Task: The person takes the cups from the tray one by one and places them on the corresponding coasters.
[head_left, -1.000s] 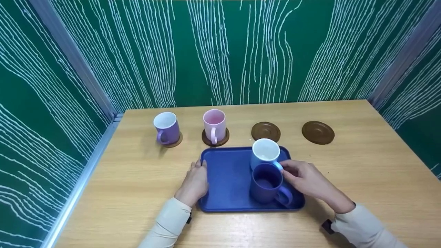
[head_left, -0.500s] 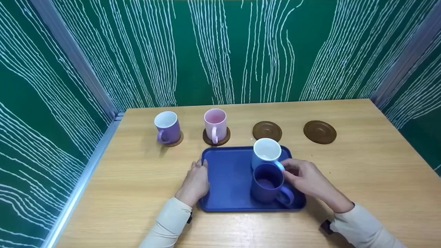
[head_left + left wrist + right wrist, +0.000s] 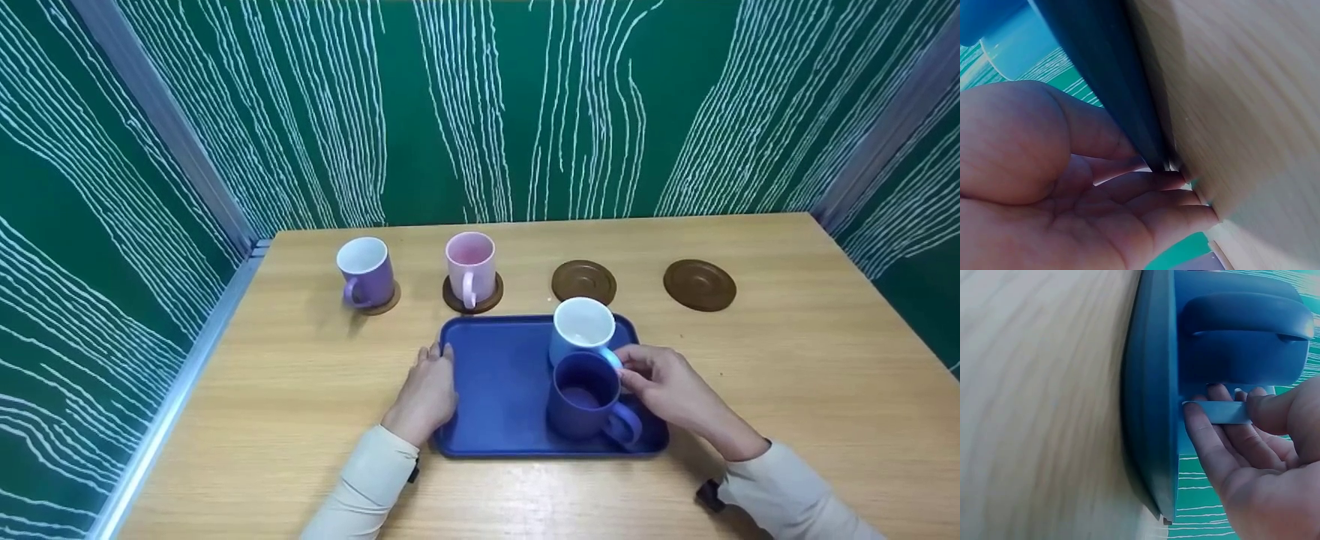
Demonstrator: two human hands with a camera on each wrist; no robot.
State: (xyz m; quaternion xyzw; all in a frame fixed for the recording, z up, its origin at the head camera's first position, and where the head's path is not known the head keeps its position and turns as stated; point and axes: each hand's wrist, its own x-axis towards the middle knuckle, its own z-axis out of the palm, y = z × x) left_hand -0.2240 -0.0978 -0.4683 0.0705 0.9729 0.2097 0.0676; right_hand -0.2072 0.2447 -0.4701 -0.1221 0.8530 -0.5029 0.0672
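My left hand (image 3: 426, 394) is at the left edge of a dark blue tray (image 3: 495, 405). In the left wrist view, the thumb (image 3: 1095, 132) lies along one side of the tray's rim and the fingers (image 3: 1171, 211) reach to its other side, down by the table. My right hand (image 3: 667, 382) pinches the handle of a light blue mug (image 3: 583, 330) with a white inside, upright on the tray's right part. A dark blue mug (image 3: 581, 405) stands just in front, hiding its lower part. In the right wrist view, thumb and fingers close around the light blue handle (image 3: 1224, 412).
Along the back of the wooden table (image 3: 300, 420) stand a purple mug (image 3: 371, 281) on a coaster (image 3: 388, 301) and a pink mug (image 3: 480, 274) on a darker coaster (image 3: 491, 298). Two bare brown coasters (image 3: 583, 279) lie to their right. Green walls (image 3: 525, 112) surround the table.
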